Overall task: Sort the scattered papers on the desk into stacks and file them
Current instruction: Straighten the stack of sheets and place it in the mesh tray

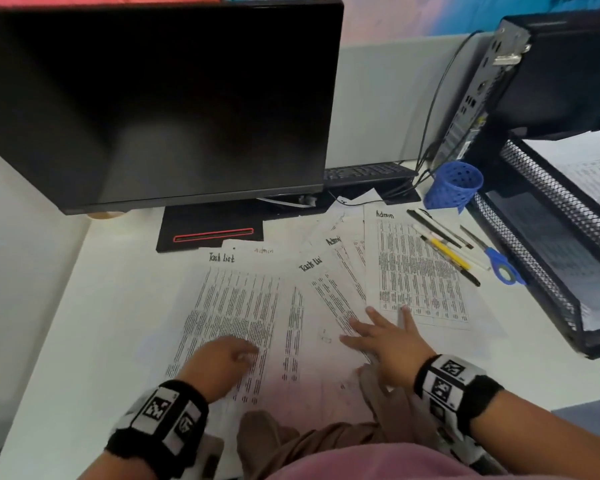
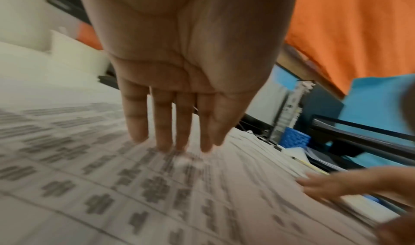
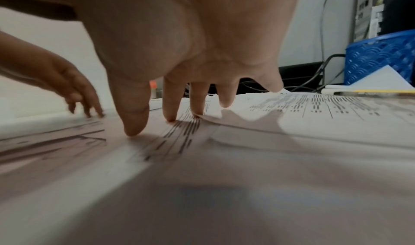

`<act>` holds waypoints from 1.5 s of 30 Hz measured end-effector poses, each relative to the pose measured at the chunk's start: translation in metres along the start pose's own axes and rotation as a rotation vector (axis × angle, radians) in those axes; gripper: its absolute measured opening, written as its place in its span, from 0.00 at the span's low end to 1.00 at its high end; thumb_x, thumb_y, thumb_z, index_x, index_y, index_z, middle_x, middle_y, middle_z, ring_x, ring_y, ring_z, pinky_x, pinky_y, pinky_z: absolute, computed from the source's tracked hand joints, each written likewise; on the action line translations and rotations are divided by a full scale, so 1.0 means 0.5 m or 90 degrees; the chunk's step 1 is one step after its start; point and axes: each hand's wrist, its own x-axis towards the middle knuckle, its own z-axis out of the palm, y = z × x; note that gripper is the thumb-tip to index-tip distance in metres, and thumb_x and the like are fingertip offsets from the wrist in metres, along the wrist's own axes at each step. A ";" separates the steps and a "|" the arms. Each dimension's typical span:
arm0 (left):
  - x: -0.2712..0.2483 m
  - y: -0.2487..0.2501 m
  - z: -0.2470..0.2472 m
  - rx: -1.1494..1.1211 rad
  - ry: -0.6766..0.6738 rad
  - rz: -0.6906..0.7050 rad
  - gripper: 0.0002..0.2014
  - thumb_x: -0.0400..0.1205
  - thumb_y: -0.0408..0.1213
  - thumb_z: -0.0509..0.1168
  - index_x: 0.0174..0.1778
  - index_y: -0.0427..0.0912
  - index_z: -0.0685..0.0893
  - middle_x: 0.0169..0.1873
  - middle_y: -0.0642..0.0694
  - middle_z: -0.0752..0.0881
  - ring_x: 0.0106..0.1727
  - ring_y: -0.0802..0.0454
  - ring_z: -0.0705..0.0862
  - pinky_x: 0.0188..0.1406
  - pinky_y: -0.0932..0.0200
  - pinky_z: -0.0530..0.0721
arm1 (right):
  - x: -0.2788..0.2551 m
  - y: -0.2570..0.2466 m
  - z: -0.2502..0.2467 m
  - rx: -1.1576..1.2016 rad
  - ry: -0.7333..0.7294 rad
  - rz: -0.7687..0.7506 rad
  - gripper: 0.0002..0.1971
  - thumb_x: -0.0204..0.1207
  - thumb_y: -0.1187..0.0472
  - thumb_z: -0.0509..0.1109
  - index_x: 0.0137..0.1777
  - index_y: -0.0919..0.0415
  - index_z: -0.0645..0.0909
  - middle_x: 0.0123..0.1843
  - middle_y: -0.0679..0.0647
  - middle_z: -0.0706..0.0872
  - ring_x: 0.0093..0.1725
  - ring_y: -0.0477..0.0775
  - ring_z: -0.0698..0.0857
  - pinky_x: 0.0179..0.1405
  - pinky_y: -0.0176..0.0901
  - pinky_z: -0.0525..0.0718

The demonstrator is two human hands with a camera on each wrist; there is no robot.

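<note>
Printed sheets lie fanned across the white desk. A large "Task List" sheet [image 1: 236,306] is on the left, a second "Task List" sheet [image 1: 329,296] and "Admin" sheets [image 1: 416,271] overlap to its right. My left hand [image 1: 222,358] hovers low over the left sheet with straight fingers [image 2: 164,130] just touching the print. My right hand [image 1: 385,334] is spread flat, fingertips [image 3: 134,122] pressing on the overlapping middle sheets [image 3: 247,142]. Neither hand holds anything.
A black monitor [image 1: 160,105] stands at the back. A black mesh filing tray [image 1: 551,244] with papers sits at the right, below a computer case [image 1: 534,81]. A blue pen cup [image 1: 454,188] lies tipped over; pens [image 1: 444,247] and blue scissors [image 1: 499,265] lie beside the tray.
</note>
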 end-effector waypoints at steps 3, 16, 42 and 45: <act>0.024 -0.069 -0.039 -0.043 0.205 -0.161 0.22 0.75 0.45 0.72 0.66 0.48 0.83 0.67 0.43 0.80 0.66 0.43 0.79 0.68 0.50 0.76 | -0.004 -0.006 -0.008 0.030 0.040 0.002 0.28 0.77 0.37 0.56 0.78 0.35 0.61 0.83 0.41 0.59 0.84 0.48 0.44 0.73 0.71 0.28; 0.045 -0.148 -0.056 -0.233 0.134 -0.328 0.32 0.66 0.44 0.81 0.60 0.49 0.70 0.53 0.43 0.87 0.46 0.44 0.84 0.57 0.46 0.81 | 0.075 -0.086 -0.030 0.105 0.126 0.174 0.41 0.70 0.45 0.69 0.79 0.56 0.54 0.75 0.55 0.61 0.72 0.57 0.66 0.66 0.54 0.74; -0.004 -0.021 -0.040 -0.029 0.324 -0.106 0.07 0.80 0.46 0.63 0.50 0.50 0.78 0.33 0.54 0.84 0.37 0.51 0.83 0.57 0.51 0.70 | 0.117 -0.078 -0.032 0.009 0.142 0.203 0.14 0.80 0.58 0.58 0.63 0.61 0.74 0.58 0.56 0.79 0.60 0.57 0.78 0.52 0.47 0.81; -0.024 -0.023 -0.059 -0.164 0.327 -0.142 0.05 0.81 0.45 0.63 0.45 0.50 0.81 0.31 0.53 0.85 0.36 0.54 0.83 0.53 0.52 0.76 | 0.104 -0.053 -0.074 0.054 0.128 0.221 0.08 0.79 0.58 0.58 0.44 0.57 0.78 0.41 0.49 0.80 0.46 0.53 0.83 0.53 0.47 0.81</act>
